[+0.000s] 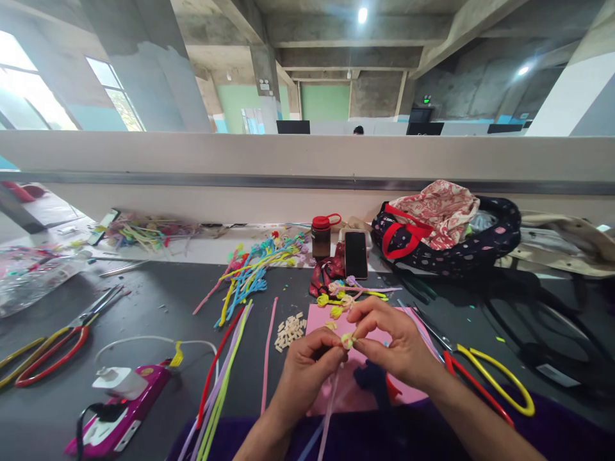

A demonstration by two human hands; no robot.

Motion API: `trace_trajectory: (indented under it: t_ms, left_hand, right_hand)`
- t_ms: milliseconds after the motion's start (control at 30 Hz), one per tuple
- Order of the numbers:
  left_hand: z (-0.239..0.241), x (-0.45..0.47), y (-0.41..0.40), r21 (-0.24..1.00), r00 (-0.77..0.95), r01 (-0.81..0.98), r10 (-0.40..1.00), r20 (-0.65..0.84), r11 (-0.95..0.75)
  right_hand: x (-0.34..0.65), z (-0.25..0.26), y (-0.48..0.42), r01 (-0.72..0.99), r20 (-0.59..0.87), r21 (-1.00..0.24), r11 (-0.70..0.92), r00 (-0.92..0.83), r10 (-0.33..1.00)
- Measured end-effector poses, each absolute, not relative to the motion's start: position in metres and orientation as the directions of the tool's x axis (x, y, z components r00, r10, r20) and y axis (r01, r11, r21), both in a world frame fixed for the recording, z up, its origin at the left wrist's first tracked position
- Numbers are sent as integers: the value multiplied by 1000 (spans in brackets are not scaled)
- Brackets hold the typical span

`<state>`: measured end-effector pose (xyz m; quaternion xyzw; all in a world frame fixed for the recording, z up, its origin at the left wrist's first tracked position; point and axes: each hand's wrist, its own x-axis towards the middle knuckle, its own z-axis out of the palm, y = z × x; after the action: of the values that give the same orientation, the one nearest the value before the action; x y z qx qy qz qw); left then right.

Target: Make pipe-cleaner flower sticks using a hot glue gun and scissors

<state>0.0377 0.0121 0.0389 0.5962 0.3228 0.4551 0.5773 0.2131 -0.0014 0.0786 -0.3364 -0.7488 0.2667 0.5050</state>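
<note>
My left hand [307, 371] and my right hand [391, 342] meet over a pink sheet [321, 318] at the table's front. Together they pinch a small pale yellow-green pipe-cleaner flower [346, 340] between thumbs and fingertips. A lilac stem [331, 400] hangs down from it between my wrists. Both hands are closed on the piece. Several finished little flowers [336, 301] on stems lie just beyond my fingers on the pink sheet.
Loose pipe cleaners [218, 378] lie left of my hands, a bundle [254, 269] further back. Scissors [480, 374] lie right, another pair [57, 342] left, by a pink charger device [120, 410]. A phone [356, 254], bottle [321, 235], dotted bag [446, 237] and small beige bits [289, 330] sit behind.
</note>
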Motion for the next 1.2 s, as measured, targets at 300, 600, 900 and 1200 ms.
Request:
trace_trajectory:
  t_ms: [300,600,900,1200]
  left_hand:
    - [34,36,16,973,404,-227,913,58,39]
    - [27,36,20,900,599,-339,801,-16,272]
    - [31,37,18,878,634,-336,771,-56,340]
    - [34,37,17,899,613,-283,784,-97,333]
  right_hand:
    - [224,77,5,243,564,-752,613,-244,788]
    - [227,71,14,122,300,-903,411,-504,810]
    - [222,74,10,127,357,-874,468,-485,798]
    - [219,71,9,156,369,-857,490,-478,797]
